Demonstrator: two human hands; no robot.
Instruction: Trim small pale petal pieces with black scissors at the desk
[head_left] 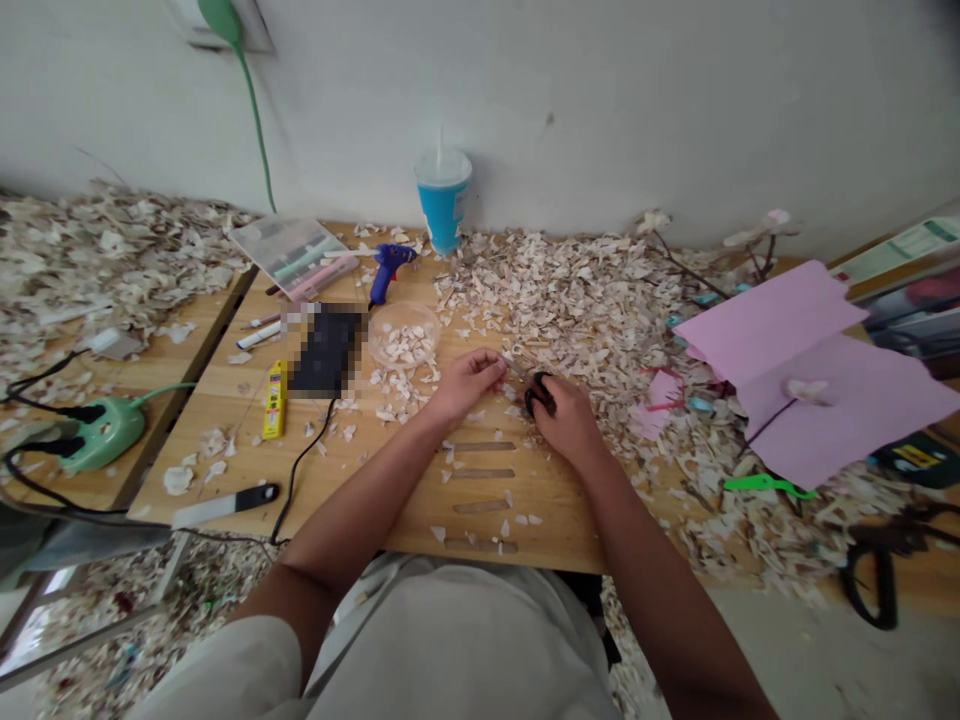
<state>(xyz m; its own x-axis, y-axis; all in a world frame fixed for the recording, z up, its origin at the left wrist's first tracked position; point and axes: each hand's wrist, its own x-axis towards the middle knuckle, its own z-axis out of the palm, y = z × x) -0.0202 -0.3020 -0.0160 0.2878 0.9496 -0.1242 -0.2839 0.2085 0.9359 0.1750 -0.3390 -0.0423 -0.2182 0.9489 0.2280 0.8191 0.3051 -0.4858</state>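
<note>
My left hand (466, 381) pinches a small pale piece (504, 366) at its fingertips, just left of my right hand. My right hand (564, 418) is closed around black-handled scissors (537, 390), whose blades point toward the piece held by the left fingers. Both hands rest over the wooden table (360, 470), at the edge of a large heap of pale shell-like scraps (585, 300). A clear bowl (403, 335) holding several scraps stands just left of my left hand. Several thin flat strips (481, 475) lie in a row on the table below my hands.
A blue glue gun (390, 266), blue cup with straw (443, 200), clear box (289, 252), yellow cutter (275, 400), dark phone (326, 350), knife (225, 503) lie left. Pink paper sheets (810, 380), green tool (765, 485) lie right. A green power strip (97, 432) sits at far left.
</note>
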